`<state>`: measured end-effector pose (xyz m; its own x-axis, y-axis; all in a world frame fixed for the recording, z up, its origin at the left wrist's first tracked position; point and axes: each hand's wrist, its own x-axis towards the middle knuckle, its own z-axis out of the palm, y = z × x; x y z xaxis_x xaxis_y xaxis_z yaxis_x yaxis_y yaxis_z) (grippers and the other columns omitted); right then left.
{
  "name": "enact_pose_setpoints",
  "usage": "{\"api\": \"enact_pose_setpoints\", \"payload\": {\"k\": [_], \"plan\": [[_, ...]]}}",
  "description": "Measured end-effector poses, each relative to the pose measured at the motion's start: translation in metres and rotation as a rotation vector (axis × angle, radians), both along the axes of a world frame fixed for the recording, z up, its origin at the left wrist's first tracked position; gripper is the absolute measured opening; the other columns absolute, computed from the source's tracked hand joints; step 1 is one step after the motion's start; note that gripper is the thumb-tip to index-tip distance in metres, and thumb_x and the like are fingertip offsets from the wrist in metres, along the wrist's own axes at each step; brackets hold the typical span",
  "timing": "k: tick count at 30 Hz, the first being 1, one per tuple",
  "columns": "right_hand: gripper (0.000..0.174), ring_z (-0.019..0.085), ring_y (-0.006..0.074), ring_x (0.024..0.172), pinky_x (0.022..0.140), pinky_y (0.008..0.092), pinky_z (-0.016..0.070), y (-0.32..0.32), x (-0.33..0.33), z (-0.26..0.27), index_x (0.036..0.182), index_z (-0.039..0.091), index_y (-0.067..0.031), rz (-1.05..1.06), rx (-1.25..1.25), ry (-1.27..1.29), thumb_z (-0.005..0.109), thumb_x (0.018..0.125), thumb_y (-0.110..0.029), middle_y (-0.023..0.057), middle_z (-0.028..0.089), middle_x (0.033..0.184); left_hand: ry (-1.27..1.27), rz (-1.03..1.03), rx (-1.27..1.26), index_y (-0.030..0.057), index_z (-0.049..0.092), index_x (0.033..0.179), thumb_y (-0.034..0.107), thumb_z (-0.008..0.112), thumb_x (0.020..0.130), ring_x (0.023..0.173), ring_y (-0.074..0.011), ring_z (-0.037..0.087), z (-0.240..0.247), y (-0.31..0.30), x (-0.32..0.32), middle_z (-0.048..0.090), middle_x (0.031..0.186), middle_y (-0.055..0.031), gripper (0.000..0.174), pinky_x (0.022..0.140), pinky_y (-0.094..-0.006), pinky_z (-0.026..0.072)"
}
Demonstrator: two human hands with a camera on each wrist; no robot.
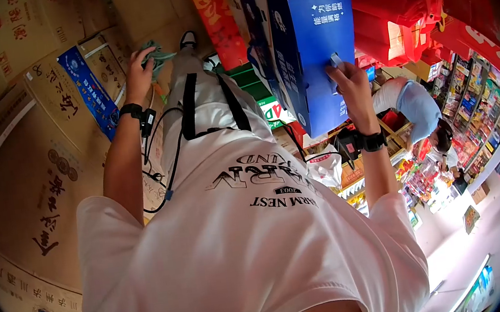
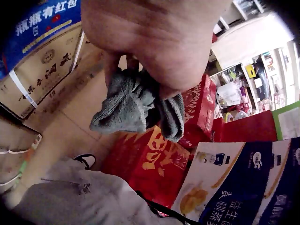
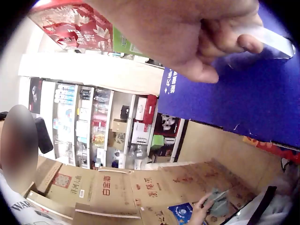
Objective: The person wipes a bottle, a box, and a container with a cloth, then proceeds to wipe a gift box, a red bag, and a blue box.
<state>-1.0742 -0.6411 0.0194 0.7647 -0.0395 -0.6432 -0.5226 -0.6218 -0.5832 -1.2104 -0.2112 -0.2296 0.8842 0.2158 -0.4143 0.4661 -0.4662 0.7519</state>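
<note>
A grey-green cloth (image 1: 154, 60) is bunched in the left hand (image 1: 138, 76), out over the floor beside the legs. In the left wrist view the fingers pinch the crumpled cloth (image 2: 133, 105) below the hand (image 2: 154, 42). The right hand (image 1: 352, 89) grips a white plastic handle (image 1: 336, 61) on the top of a blue box (image 1: 321, 52). In the right wrist view the fingers curl round the handle (image 3: 272, 40), with the blue box (image 3: 225, 101) below the hand (image 3: 187, 42).
Brown cartons (image 1: 19, 174) are stacked along the left. Red boxes (image 2: 145, 164) stand on the floor near the legs. Red bags (image 1: 390, 17) lie beyond the blue box. Another person (image 1: 414, 109) bends near stocked shelves (image 1: 475, 95) on the right.
</note>
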Motion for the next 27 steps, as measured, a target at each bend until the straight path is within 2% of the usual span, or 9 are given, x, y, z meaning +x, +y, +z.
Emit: {"api": "enact_pose_setpoints", "payload": {"k": [2,5,9,11,18,20,23,26,27], "plan": [[0.022,0.039,0.0025,0.06,0.052,0.0246,0.0295,0.0,0.001,0.009,0.079,0.065,0.0005,-0.005,-0.011,0.002,0.068,0.091,-0.019,-0.007,0.05,0.066,0.069,0.006,-0.04,0.0135,0.062,0.129,0.014,0.054,0.101,0.126,-0.0367,0.051,0.001,0.003,0.001,0.055,0.133,-0.0164,0.029,0.107,-0.0434,0.0412],[0.022,0.038,0.002,0.06,0.052,0.0242,0.0287,-0.007,0.0,0.023,0.079,0.064,-0.0006,0.013,-0.009,0.02,0.067,0.091,-0.019,-0.0075,0.049,0.066,0.015,-0.012,0.011,0.0134,0.064,0.126,0.013,0.056,0.099,0.118,-0.0364,0.056,-0.008,0.005,-0.001,0.056,0.126,-0.015,0.028,0.1,-0.0409,0.0465],[0.023,0.038,0.0018,0.058,0.051,0.0242,0.0278,-0.005,-0.004,0.044,0.078,0.064,-0.0015,-0.007,-0.025,0.018,0.068,0.091,-0.02,-0.0075,0.049,0.065,0.022,-0.034,0.035,0.0132,0.064,0.126,0.012,0.055,0.099,0.119,-0.0368,0.055,-0.009,0.006,0.002,0.056,0.126,-0.0149,0.028,0.1,-0.0415,0.0462],[0.024,0.038,0.0017,0.058,0.051,0.0242,0.0277,-0.007,-0.005,0.053,0.078,0.063,-0.0018,-0.001,-0.037,0.018,0.068,0.092,-0.02,-0.0075,0.05,0.065,0.087,-0.027,-0.011,0.014,0.063,0.129,0.015,0.054,0.1,0.127,-0.0391,0.05,-0.008,0.006,0.002,0.055,0.134,-0.0183,0.03,0.107,-0.0455,0.0417],[0.024,0.037,0.0018,0.056,0.051,0.0243,0.0266,-0.009,-0.01,0.069,0.075,0.062,-0.0044,-0.024,-0.038,0.002,0.068,0.093,-0.019,-0.0074,0.048,0.064,0.069,-0.008,-0.02,0.0119,0.062,0.129,0.014,0.055,0.099,0.125,-0.0388,0.052,-0.017,0.005,0.007,0.057,0.129,-0.0185,0.031,0.105,-0.0446,0.0429],[0.023,0.037,0.0019,0.056,0.051,0.0242,0.0264,-0.008,-0.01,0.069,0.075,0.061,-0.0046,-0.034,-0.021,0.015,0.068,0.093,-0.018,-0.0073,0.048,0.064,-0.053,0.034,-0.037,0.0132,0.063,0.129,0.015,0.057,0.098,0.119,-0.035,0.058,-0.02,0.002,0.007,0.06,0.126,-0.0163,0.031,0.099,-0.0386,0.0461],[0.021,0.036,0.0012,0.056,0.05,0.023,0.0249,-0.007,-0.011,0.067,0.078,0.062,-0.0057,-0.086,0.049,0.003,0.068,0.093,-0.018,-0.0077,0.049,0.065,0.037,0.143,-0.248,0.0122,0.062,0.131,0.018,0.06,0.097,0.114,-0.0295,0.062,-0.03,0.002,0.019,0.064,0.124,-0.0138,0.034,0.095,-0.036,0.0476],[0.02,0.036,0.0009,0.055,0.05,0.0221,0.0244,-0.009,-0.012,0.067,0.079,0.062,-0.0065,-0.128,0.089,0.037,0.067,0.093,-0.019,-0.0082,0.049,0.065,0.106,0.289,-0.376,0.011,0.062,0.132,0.021,0.062,0.096,0.108,-0.0238,0.065,-0.004,-0.012,0.046,0.068,0.117,-0.0115,0.036,0.092,-0.034,0.0487],[0.019,0.034,0.0008,0.053,0.05,0.0219,0.0234,-0.007,-0.012,0.069,0.079,0.062,-0.0068,-0.133,0.107,0.037,0.067,0.093,-0.018,-0.0092,0.045,0.063,0.031,0.282,-0.369,0.0106,0.063,0.129,0.023,0.062,0.097,0.108,-0.0218,0.064,-0.01,-0.017,0.052,0.068,0.117,-0.01,0.035,0.091,-0.0326,0.049]]}}
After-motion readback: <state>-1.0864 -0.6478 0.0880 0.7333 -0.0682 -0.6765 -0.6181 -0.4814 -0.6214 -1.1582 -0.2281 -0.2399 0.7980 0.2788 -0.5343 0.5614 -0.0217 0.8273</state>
